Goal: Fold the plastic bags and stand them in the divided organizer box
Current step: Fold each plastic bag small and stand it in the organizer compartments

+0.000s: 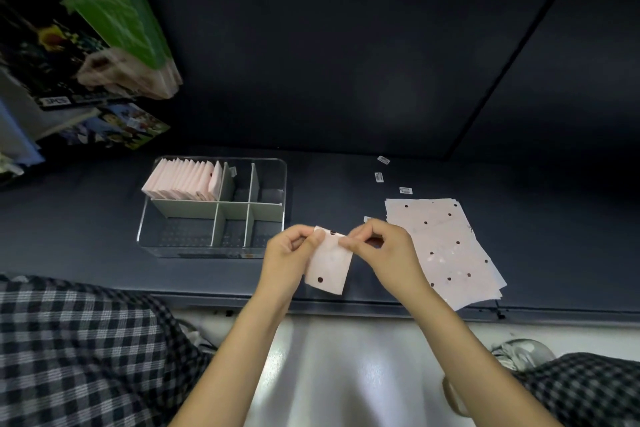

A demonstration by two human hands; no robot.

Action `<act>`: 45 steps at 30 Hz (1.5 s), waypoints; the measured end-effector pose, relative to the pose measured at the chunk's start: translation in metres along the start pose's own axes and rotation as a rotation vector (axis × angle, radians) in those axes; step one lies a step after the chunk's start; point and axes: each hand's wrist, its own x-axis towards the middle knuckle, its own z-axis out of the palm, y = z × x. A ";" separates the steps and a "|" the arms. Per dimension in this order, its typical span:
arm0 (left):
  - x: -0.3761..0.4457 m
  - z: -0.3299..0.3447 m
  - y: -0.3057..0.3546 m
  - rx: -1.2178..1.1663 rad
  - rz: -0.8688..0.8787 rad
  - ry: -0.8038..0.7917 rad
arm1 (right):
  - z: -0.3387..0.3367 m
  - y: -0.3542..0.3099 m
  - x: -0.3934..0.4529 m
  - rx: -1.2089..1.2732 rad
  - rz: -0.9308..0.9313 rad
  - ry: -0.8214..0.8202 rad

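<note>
Dark tabletop lay under me; my left hand and right hand pinched a bag by its top edge, just beside the organizer box. Matching corners first should crease it squarely.

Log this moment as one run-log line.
step: folding | both hands pinch pink bag | organizer box: back-left compartment filled | flat bag stack: right

Showing large, partly cut-off Chinese characters on the green package at the worktop's far left corner, only "纸" legible; reading "3PCS" on a white label on the dark pack below. Small stickers too blurred.
</note>
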 end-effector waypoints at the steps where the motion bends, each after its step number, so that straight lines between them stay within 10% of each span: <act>1: 0.001 -0.001 0.001 0.014 0.001 0.024 | 0.001 -0.002 0.001 0.010 0.016 0.003; 10: 0.009 -0.013 0.002 0.122 -0.004 -0.046 | 0.018 -0.013 0.020 0.060 0.093 0.054; 27: 0.042 -0.063 -0.005 -0.369 -0.217 0.398 | 0.097 -0.001 0.041 0.050 0.175 -0.178; 36: 0.050 -0.100 -0.033 -0.405 -0.321 0.514 | 0.146 -0.004 0.082 -0.055 0.247 -0.036; 45: 0.049 -0.127 -0.056 0.574 -0.051 0.710 | 0.193 0.002 0.099 -0.585 0.163 -0.058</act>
